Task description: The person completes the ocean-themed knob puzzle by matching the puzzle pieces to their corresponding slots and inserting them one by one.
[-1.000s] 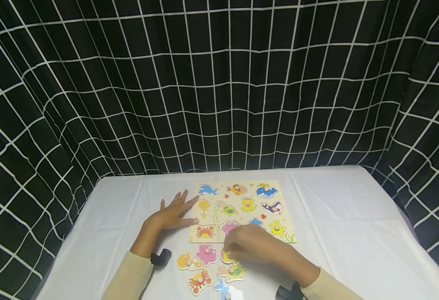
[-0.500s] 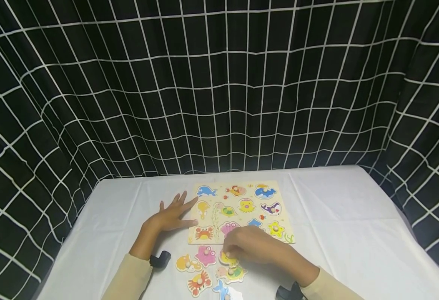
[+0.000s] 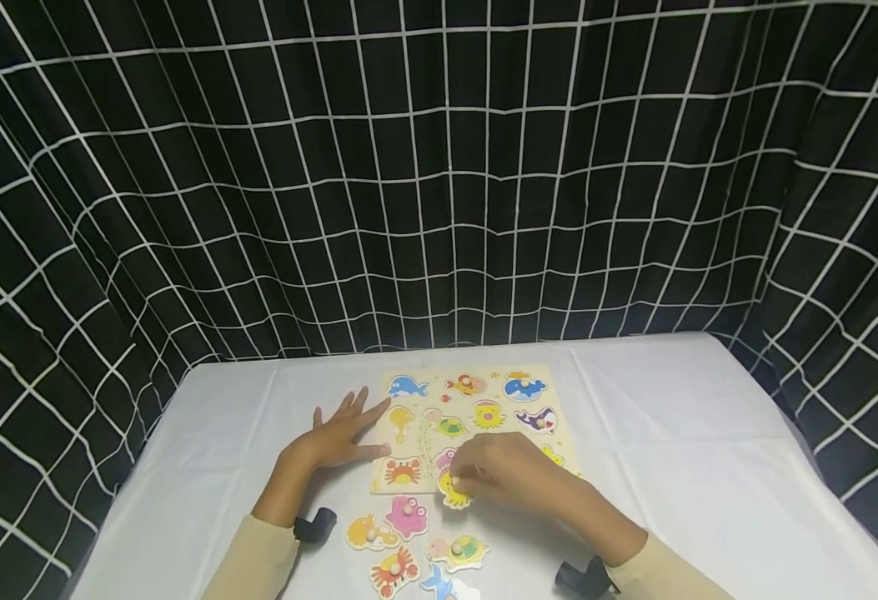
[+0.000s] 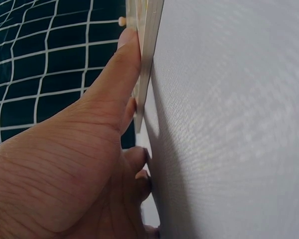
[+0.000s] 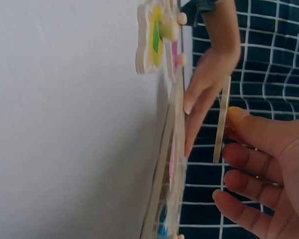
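Note:
My right hand [image 3: 509,471] pinches the yellow octopus puzzle piece [image 3: 454,492], which is raised over the front edge of the wooden sea-animal puzzle board [image 3: 499,392]. Seen edge-on in the right wrist view, the octopus piece [image 5: 222,122] stands apart from the board, with thumb and fingers behind it. My left hand [image 3: 333,442] lies with spread fingers at the board's left edge. In the left wrist view its thumb touches the board's side [image 4: 148,59]. Part of the board's lower right is hidden by my right hand.
Loose knobbed pieces lie in front of the board: a pink one [image 3: 407,517], an orange one [image 3: 371,533], a crab [image 3: 393,572], a turtle [image 3: 459,550] and a blue-tailed one [image 3: 439,582]. A black gridded curtain [image 3: 454,208] surrounds the white-covered table [image 3: 649,433].
My right hand has lifted the octopus piece from beside the turtle piece and carried it forward to the board's front edge. My left hand stays at the board's left edge.

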A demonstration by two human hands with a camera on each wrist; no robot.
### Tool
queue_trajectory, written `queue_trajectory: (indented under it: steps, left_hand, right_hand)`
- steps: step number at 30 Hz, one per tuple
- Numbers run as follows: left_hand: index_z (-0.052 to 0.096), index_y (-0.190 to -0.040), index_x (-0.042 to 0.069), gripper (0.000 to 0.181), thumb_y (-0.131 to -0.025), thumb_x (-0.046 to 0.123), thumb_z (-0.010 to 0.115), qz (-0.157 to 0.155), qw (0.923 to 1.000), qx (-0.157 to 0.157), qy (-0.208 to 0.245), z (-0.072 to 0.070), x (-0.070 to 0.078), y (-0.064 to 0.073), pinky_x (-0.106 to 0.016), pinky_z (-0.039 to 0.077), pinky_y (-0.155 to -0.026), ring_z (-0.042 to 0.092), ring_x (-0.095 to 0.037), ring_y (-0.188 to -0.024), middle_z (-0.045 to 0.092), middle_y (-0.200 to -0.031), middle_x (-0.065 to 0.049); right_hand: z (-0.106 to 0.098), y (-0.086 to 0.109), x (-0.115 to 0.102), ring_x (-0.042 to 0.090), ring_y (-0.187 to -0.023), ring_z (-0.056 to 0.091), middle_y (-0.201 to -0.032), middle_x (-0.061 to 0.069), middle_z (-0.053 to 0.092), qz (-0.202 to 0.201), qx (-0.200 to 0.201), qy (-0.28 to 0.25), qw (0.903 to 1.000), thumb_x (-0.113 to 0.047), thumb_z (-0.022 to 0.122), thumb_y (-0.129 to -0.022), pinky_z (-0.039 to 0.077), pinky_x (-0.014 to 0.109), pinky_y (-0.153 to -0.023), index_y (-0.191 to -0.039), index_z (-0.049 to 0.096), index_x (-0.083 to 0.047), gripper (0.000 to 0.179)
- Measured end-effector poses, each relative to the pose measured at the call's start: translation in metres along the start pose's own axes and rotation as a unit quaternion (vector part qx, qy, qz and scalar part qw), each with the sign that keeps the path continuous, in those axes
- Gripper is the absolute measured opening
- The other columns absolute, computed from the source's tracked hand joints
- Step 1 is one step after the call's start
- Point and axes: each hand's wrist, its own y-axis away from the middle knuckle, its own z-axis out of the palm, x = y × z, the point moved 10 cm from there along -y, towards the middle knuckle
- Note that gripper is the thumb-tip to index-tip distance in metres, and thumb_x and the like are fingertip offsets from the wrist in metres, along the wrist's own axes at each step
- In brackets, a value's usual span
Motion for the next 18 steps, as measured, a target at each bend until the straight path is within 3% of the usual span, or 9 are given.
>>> queue_trajectory:
  steps: [9, 14, 18]
  left_hand:
    - [0.028, -0.161, 0.032, 0.086, -0.090, 0.068, 0.060, 0.011, 0.9999, -0.005, 0.009, 0.002, 0.004, -0.002, -0.074, -0.004, -0.114, 0.000, -0.035, -0.156, 0.007, -0.170, -0.013]
    - [0.031, -0.161, 0.032, 0.086, -0.089, 0.066, 0.063, -0.004, 1.0000, 0.003, 0.007, -0.002, 0.002, 0.001, -0.074, -0.004, -0.115, 0.001, -0.035, -0.156, 0.009, -0.170, -0.013]
    - [0.031, -0.161, 0.031, 0.085, -0.089, 0.064, 0.064, -0.002, 0.9999, 0.003, 0.010, -0.002, 0.003, 0.002, -0.074, -0.004, -0.114, 0.001, -0.036, -0.156, 0.010, -0.170, -0.014]
  right_hand:
    - [-0.016, 0.004, 0.020, -0.002, -0.068, 0.053, -0.076, -0.021, 0.061, 0.034, 0.032, 0.028, 0.9985, -0.022, 0.077, -0.089, 0.048, 0.023, -0.063, -0.087, 0.073, -0.023, 0.004]
    - [-0.018, 0.003, 0.028, -0.001, -0.067, 0.054, -0.076, -0.019, 0.062, 0.037, 0.040, 0.049, 0.9973, -0.023, 0.078, -0.088, 0.047, 0.023, -0.061, -0.084, 0.071, -0.025, 0.008]
    - [-0.018, 0.005, 0.040, 0.000, -0.066, 0.054, -0.077, -0.018, 0.065, 0.067, 0.035, 0.067, 0.9949, -0.025, 0.078, -0.088, 0.048, 0.024, -0.060, -0.083, 0.071, -0.025, 0.008]
